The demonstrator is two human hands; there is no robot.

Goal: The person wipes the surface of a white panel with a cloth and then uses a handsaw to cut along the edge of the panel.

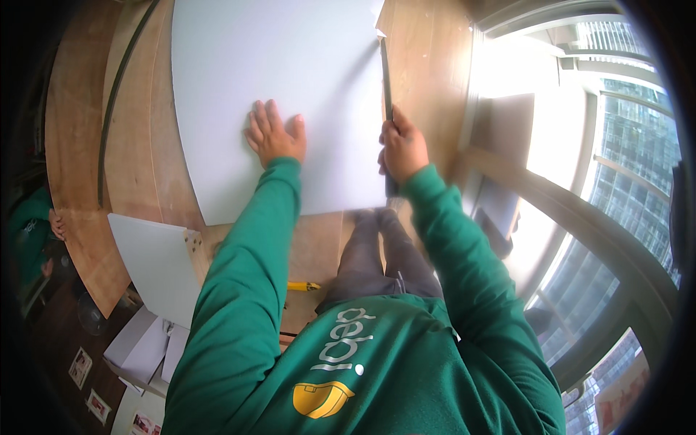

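A large flat white panel (239, 58) lies on a wooden work surface (428, 58). My left hand (275, 138) rests palm down on the panel, fingers spread, holding nothing. Along the panel's right edge runs a long, narrow, dark strip-like tool (386, 72). My right hand (403, 145) is wrapped round its near part, and the strip points away from me. Whether it is a blade, a file or something else cannot be made out. Beside its far tip, a jagged white scrap (379, 32) sticks out at the panel's edge.
A long dark strip (110, 123) lies on the wood at left. Nearer stand a smaller white board (152, 246) and a white box (141, 348). Something yellow (303, 286) lies below my left forearm. Another person's green sleeve (32, 232) shows far left; windows (631, 145) line the right.
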